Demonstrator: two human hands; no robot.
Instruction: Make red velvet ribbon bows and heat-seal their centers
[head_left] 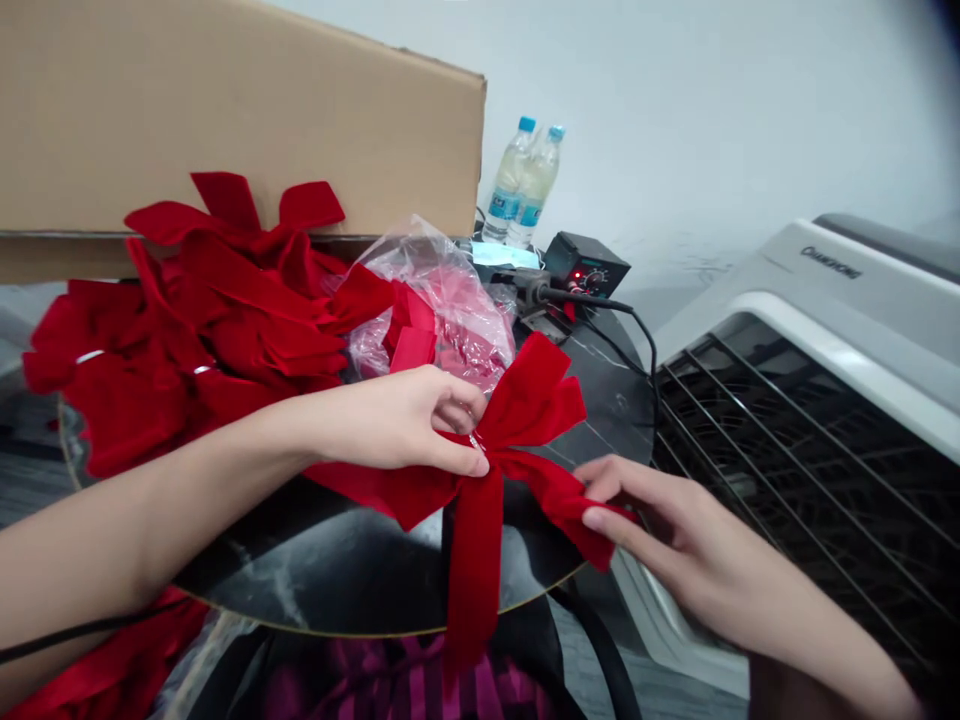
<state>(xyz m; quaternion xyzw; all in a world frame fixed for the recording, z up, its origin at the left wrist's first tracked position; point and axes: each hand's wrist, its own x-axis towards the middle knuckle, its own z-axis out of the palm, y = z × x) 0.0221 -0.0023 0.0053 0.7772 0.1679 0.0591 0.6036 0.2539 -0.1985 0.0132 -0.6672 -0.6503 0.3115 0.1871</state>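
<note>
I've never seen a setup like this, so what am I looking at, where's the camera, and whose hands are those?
There's no machine here. This single picture comes from a camera worn on a person's head, looking forward and down at their own two bare hands. The left hand pinches the centre of a red velvet bow, and the right hand holds one of its ribbon ends. Below them is a round black marble table. Nearby lie a heap of more red bows and a clear plastic bag. Behind stand two water bottles and a small black control box with a red light.
</note>
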